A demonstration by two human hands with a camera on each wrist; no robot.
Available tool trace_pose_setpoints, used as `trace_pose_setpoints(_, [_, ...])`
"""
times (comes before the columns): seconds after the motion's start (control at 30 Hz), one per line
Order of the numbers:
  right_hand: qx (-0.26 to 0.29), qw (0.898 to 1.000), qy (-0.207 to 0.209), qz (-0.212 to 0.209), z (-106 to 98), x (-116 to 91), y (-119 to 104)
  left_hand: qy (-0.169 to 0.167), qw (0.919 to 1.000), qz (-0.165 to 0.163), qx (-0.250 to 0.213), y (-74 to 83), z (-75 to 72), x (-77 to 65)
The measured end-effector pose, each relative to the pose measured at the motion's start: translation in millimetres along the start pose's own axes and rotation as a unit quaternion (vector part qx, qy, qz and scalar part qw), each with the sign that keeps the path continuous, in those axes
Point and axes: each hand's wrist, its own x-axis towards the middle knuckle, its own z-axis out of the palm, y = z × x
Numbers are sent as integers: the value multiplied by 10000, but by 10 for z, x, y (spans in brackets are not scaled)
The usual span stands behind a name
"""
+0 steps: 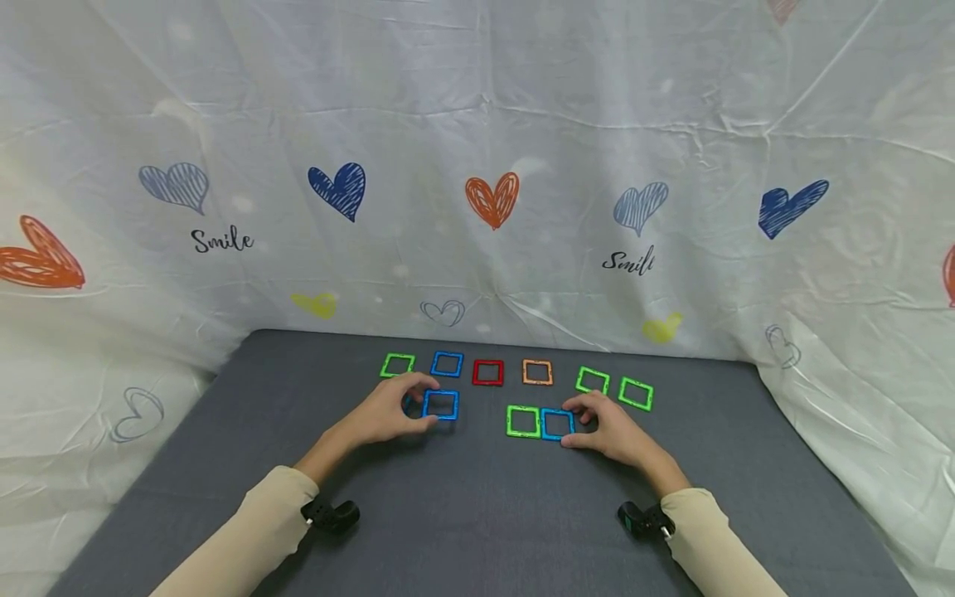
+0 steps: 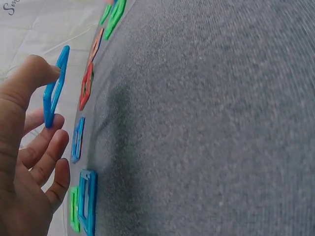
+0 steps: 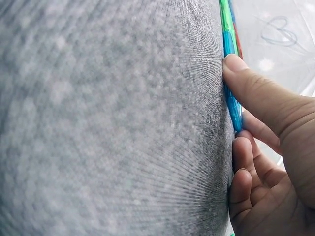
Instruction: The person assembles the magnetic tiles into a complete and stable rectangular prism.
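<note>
In the head view, one pairing appears done: a green frame [image 1: 510,420] and a blue frame [image 1: 555,438] are laid edge to edge, right of centre on the desk [image 1: 485,514]. The blue one is held between the spread thumb and fingers of the right hand [image 1: 612,429]. A second blue frame [image 1: 442,392], near the centre, is pinched by the left hand [image 1: 391,410] and is not yet joined to that pair. The others seem left to be used: one green [image 1: 399,356], one blue [image 1: 446,375], one red [image 1: 488,383], one orange [image 1: 537,382] and two more green [image 1: 595,371] [image 1: 637,383] are spread across the middle of the frame.

In the left wrist view, the pinched frame is shown raised at upper left; another blue frame [image 2: 92,199], mostly hidden in the head view, is seen at lower left. Ten are thus counted: four blue, four green, one red, one orange.

In the right wrist view, the paired blue frame is gripped edge-on at upper right, with green seen beyond it.
</note>
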Motion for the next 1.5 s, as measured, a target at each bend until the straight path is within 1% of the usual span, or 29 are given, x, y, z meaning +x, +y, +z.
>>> trace_pose_setpoints(0.2, [6,10000,-2,-24,1,7,5,24,10000,46,-69,73,-2,16])
trace_pose_setpoints(0.43, [-13,10000,-14,-20,5,3,17,137,9995,243,-163,148,3,36])
trace_pose_setpoints(0.57, [-3,10000,-24,-16,9,1,17,138,9992,211,-316,174,2,36])
trace_pose_setpoints(0.67, [21,10000,-28,-11,9,5,15,135,9989,157,-422,180,4,35])
trace_pose_setpoints(0.83, [40,10000,-25,-15,7,11,14,145,9983,167,-541,178,12,46])
trace_pose_setpoints(1.1, [83,9999,-56,-15,10,13,16,116,9978,268,-596,189,5,62])
trace_pose_setpoints(1.33, [107,9999,-78,-14,12,16,2,174,9977,232,-605,188,14,71])
trace_pose_setpoints(1.5, [161,9998,-75,23,-7,-15,-25,141,9978,198,-619,196,35,100])
